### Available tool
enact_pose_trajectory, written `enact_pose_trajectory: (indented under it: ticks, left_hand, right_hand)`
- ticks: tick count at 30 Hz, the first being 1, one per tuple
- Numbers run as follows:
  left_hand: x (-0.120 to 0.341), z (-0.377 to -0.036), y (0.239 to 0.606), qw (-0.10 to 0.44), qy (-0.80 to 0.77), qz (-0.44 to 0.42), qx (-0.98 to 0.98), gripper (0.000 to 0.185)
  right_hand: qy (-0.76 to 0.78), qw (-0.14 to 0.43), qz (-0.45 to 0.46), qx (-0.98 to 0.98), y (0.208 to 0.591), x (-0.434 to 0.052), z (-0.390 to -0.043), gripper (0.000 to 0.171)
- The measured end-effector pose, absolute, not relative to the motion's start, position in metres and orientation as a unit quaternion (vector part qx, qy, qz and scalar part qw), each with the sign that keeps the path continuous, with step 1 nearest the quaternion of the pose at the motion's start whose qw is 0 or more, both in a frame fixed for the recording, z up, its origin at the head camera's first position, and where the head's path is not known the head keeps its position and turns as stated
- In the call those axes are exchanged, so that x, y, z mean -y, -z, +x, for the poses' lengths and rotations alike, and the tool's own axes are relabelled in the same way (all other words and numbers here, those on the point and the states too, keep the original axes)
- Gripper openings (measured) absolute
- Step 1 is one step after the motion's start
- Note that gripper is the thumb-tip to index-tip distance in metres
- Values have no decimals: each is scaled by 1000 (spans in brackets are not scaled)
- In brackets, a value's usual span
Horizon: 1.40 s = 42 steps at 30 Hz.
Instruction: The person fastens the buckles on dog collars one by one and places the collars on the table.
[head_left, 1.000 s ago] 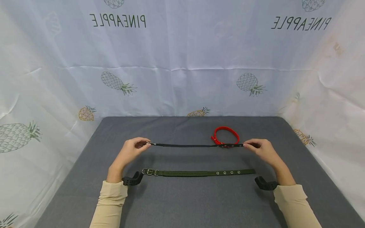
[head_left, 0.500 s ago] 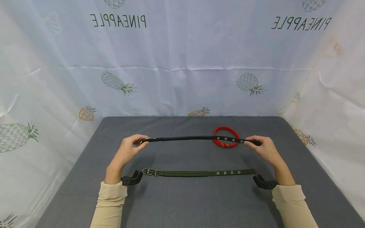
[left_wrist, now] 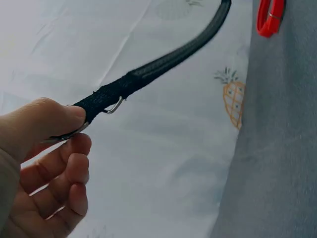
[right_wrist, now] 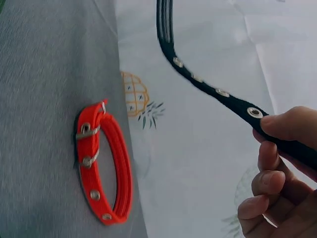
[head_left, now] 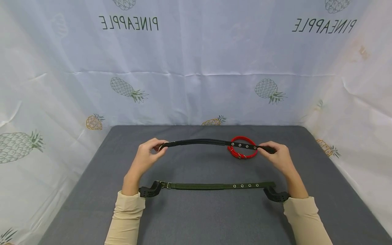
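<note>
A black collar [head_left: 202,141] with metal eyelets is held above the table, bowed slightly upward between both hands. My left hand [head_left: 149,154] pinches its buckle end between thumb and forefinger; in the left wrist view a metal loop [left_wrist: 115,105] shows beside the thumb. At the eyelet end, my right hand [head_left: 278,157] pinches the strap near the last eyelet [right_wrist: 254,112], the tip lying back along the palm. Below, a green collar [head_left: 208,186] lies straight on the table, its buckle end partly covered by the left wrist mount. Behind the black strap lies a red collar [head_left: 242,156], buckled into a ring.
The grey table [head_left: 196,217] reaches back to a white curtain [head_left: 196,98] printed with pineapples, which also hangs at both sides. Black camera mounts [head_left: 150,190] on the wrists hang close over the green collar's ends.
Both hands have raised the black collar and come a little closer together. The strap has turned to show its eyelets and now arches. The green and red collars stay put.
</note>
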<state>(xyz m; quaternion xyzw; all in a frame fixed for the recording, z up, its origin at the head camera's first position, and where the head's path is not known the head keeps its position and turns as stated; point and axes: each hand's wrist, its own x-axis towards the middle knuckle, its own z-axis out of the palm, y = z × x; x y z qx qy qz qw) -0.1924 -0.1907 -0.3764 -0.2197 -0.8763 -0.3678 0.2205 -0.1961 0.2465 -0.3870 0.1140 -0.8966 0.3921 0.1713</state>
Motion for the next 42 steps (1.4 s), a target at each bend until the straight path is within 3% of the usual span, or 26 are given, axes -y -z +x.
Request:
enact_pose_trajectory:
  ticks: [11, 23, 42]
  left_hand:
    - [168, -198, 377, 249, 400, -253, 845, 23]
    - [146, -199, 379, 256, 411, -282, 829, 27]
    - [125, -199, 382, 195, 431, -277, 836, 26]
  right_hand:
    - [-455, 207, 119, 858, 385, -222, -200, 12]
    - [-557, 187, 165, 793, 382, -193, -200, 12]
    - [-560, 176, 163, 793, 376, -161, -194, 19]
